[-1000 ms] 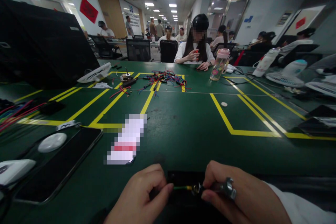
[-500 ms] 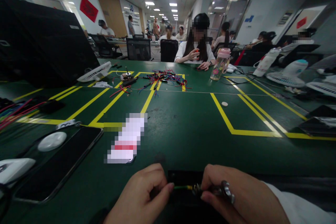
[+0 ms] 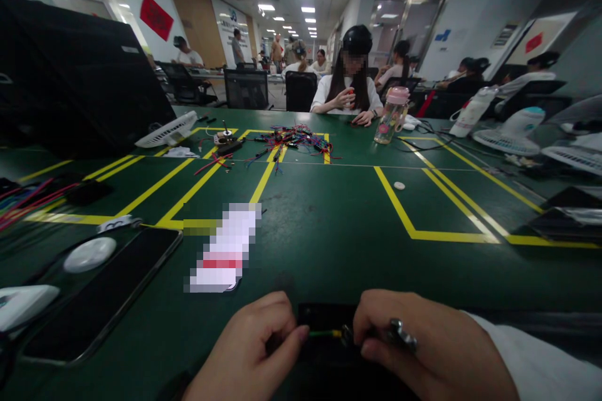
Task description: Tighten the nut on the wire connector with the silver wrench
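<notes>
Low in the head view, my left hand [image 3: 263,344] is closed, pinching one end of a thin green wire [image 3: 322,333] between thumb and forefinger. The wire runs right to a yellow bit beside a small metal part at the fingertips of my right hand [image 3: 423,338]. That hand is closed round a shiny metal tool [image 3: 402,333], mostly hidden by the fingers. Under both hands lies a dark flat surface [image 3: 324,313] at the edge of the green table [image 3: 320,250].
Left are a black phone [image 3: 103,294], a blurred lit phone [image 3: 226,247], a white round object [image 3: 89,254] and a black monitor [image 3: 79,75]. Ahead lies a pile of coloured wires [image 3: 296,141]. A bottle [image 3: 392,116] stands near a seated person [image 3: 352,88] across the table.
My right hand has shifted slightly left, towards my left hand. Both hands keep their hold. The whole view has moved a little.
</notes>
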Motion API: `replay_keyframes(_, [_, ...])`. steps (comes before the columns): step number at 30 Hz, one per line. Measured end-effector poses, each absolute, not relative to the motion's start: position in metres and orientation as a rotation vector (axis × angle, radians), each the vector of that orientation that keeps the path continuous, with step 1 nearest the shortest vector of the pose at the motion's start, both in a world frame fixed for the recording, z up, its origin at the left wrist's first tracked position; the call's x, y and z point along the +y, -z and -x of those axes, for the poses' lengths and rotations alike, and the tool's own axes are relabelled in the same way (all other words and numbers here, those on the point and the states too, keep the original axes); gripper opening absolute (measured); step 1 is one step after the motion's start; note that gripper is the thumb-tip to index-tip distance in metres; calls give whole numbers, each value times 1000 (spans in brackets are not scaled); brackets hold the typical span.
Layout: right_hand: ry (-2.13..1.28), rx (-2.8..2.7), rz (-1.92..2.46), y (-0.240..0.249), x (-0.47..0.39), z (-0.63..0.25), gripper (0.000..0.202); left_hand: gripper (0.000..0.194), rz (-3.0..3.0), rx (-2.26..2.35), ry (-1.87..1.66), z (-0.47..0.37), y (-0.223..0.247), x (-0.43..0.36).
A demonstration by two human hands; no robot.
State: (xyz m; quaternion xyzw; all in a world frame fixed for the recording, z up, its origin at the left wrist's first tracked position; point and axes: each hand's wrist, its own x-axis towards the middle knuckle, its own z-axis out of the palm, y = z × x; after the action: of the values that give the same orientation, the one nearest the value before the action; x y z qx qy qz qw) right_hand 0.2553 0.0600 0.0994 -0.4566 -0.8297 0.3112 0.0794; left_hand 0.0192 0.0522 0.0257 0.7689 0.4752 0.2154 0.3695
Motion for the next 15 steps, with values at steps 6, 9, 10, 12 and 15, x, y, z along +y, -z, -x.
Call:
replay_keyframes(6, [-919, -2164, 1609, -110, 52, -256, 14, 30, -1969, 1223, -556, -18, -28, 52])
replay_keyframes(9, [-809, -2211, 1589, -105, 49, -255, 12, 30, -1963, 1232, -552, -19, -29, 52])
replay_keyframes(10, [-780, -2237, 1549, -102, 48, -255, 11, 30, -1962, 1236, -551, -20, -29, 52])
replay_keyframes(12, [-733, -2295, 1435, -94, 47, -255, 10, 30, -1962, 1239, -550, -20, -29, 52])
replay_keyframes(15, [-662, -2344, 1356, -85, 47, -256, 8, 30, -1956, 1228, -544, -20, -28, 51])
